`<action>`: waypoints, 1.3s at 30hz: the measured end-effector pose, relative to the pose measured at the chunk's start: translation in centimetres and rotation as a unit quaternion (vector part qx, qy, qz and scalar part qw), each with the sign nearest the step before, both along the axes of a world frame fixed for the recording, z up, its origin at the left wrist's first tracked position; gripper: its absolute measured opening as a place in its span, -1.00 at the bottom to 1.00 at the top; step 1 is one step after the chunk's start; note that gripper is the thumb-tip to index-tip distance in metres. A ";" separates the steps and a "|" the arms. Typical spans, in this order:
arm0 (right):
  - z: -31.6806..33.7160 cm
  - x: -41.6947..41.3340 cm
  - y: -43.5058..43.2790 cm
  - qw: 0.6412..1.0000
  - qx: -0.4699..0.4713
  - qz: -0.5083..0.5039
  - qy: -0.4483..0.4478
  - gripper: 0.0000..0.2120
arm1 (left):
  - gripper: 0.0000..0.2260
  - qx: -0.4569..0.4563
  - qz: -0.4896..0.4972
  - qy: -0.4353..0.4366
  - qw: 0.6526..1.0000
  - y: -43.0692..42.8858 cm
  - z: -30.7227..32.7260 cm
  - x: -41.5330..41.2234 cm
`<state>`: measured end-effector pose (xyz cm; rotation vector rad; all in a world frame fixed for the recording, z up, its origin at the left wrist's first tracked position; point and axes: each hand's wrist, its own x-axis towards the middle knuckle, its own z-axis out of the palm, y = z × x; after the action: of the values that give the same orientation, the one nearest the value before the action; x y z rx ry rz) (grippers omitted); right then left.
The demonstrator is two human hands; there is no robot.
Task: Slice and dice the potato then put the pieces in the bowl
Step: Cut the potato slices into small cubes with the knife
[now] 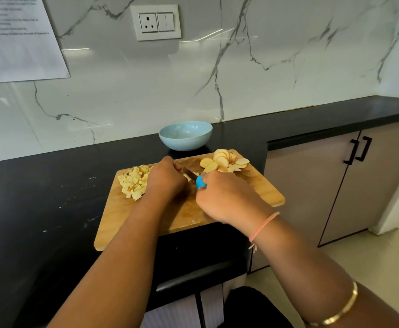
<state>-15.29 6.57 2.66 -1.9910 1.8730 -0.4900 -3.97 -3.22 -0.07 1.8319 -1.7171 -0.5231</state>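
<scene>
As the left hand (165, 178), fingers curled down on pale potato strips (190, 177) at the middle of the board (253, 185), sits just beside the short steel blade of the knife (193, 176), whose blue handle is clamped in the fingers of the right hand (224, 197), a slip on wet starch could nick a fingertip. The wooden board, with rounded corners, appears to overhang the black table (40, 197) and may tip. Rough cubes (134, 181) lie at the board's left, thin round slices (222, 159) at its far right, and a glossy blue bowl (185, 136) sits just behind.

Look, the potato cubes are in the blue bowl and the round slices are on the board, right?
Not quite: the head view shows the potato cubes piled on the board too, not in the blue bowl. The round slices are on the board.
</scene>
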 end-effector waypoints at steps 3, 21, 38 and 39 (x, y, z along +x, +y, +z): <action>-0.4 0.3 -0.4 1.000 0.012 0.005 0.007 -0.60 | -0.79 -0.019 0.013 0.003 1.000 0.2 -0.2 -0.1; -0.4 -3.4 1.9 0.997 -0.070 -0.013 -0.011 -0.64 | -0.83 -0.103 0.010 -0.015 0.994 -0.3 -0.7 0.3; -3.7 -3.9 -3.5 0.968 -0.168 -0.096 -0.161 -0.68 | -0.80 -0.112 -0.177 -0.257 0.943 -1.1 -1.0 -0.5; -3.8 -4.0 -3.5 0.966 -0.168 -0.100 -0.169 -0.68 | -0.83 -0.104 -0.173 -0.258 0.945 -1.1 -0.9 -0.5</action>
<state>-19.27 3.04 -1.13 -1.7672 1.8706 -1.1963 -4.47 -4.35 -0.97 1.6088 -2.3636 0.0272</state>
